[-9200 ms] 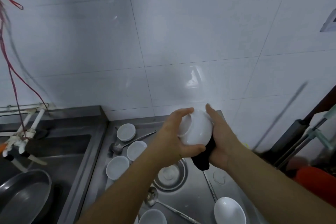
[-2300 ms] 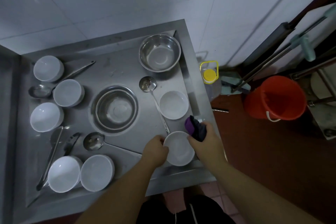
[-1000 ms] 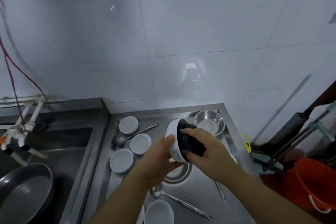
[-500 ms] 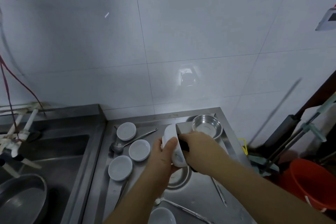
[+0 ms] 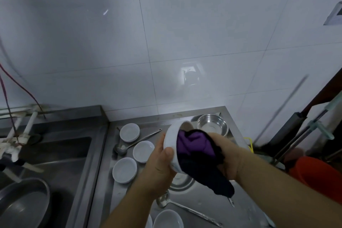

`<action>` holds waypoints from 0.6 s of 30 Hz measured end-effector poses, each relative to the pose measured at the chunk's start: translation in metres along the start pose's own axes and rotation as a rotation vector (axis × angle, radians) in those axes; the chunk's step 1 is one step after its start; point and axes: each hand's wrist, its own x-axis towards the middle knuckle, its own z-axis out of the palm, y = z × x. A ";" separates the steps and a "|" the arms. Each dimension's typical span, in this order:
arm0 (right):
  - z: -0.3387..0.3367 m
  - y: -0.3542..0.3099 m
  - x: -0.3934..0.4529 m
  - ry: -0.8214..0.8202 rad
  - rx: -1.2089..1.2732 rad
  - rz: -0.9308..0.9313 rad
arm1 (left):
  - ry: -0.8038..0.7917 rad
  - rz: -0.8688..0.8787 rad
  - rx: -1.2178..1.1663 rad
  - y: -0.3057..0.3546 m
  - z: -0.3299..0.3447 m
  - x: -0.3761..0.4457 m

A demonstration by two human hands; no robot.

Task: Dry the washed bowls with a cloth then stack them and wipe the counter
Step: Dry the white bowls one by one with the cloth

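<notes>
My left hand (image 5: 159, 163) grips a white bowl (image 5: 172, 140) by its outer wall, tilted on its side with the mouth facing right, above the steel counter (image 5: 203, 201). My right hand (image 5: 227, 155) presses a dark purple cloth (image 5: 196, 148) into the bowl's mouth; a dark tail of the cloth hangs down below the hand. Three white bowls (image 5: 129, 132) (image 5: 143, 151) (image 5: 124, 169) stand upright in a row on the counter's left side. Another white bowl (image 5: 167, 219) sits at the bottom edge.
A small steel bowl (image 5: 212, 124) sits at the counter's back right corner, a larger steel basin (image 5: 180, 181) under my hands. Ladles (image 5: 120, 149) (image 5: 162, 201) lie on the counter. A sink (image 5: 55, 163) with a pan (image 5: 22, 207) is at left, an orange bucket (image 5: 318, 172) at right.
The cloth has come partly out of the bowl, showing its purple side and a hanging tail. My right hand has shifted to the right; the bowl stays tilted in my left hand.
</notes>
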 end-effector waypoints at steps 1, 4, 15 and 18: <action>0.004 0.005 0.002 0.013 0.099 -0.065 | -0.004 -0.002 -0.015 0.003 0.003 0.000; 0.021 0.014 0.013 0.057 0.314 -0.211 | 0.055 -0.011 -0.060 0.009 0.011 0.002; 0.003 0.015 0.037 0.564 -1.342 -0.920 | 0.278 0.022 -0.090 0.008 0.005 0.013; 0.001 0.007 0.031 0.464 -1.531 -0.815 | 0.293 0.025 -0.081 0.003 0.001 0.013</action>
